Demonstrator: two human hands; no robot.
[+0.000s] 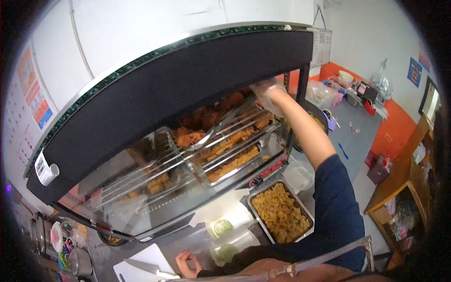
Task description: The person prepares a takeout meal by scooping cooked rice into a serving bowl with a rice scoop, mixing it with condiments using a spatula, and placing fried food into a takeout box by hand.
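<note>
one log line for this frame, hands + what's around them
right hand: gloved, raised into warmer cabinet over fried food | left hand: bare, curled near knife on cutting board | tray of fried pieces below

A: Which printed items appear in this view?

B: A white barcode sticker (pixel 45 170) sits at the lower left corner of the display cabinet's black hood (pixel 178 98); its bars show, but no digits can be read.

A: And on the walls?

B: An orange and blue poster (pixel 34 89) hangs on the left wall, its lettering too small to read. A white sheet (pixel 321 46) hangs beside the cabinet's top right corner, with faint rows of print, illegible. A blue notice (pixel 414 71) is fixed to the far right wall; its text is blurred.

A: Any brand or number legible?

B: None can be made out.
</note>
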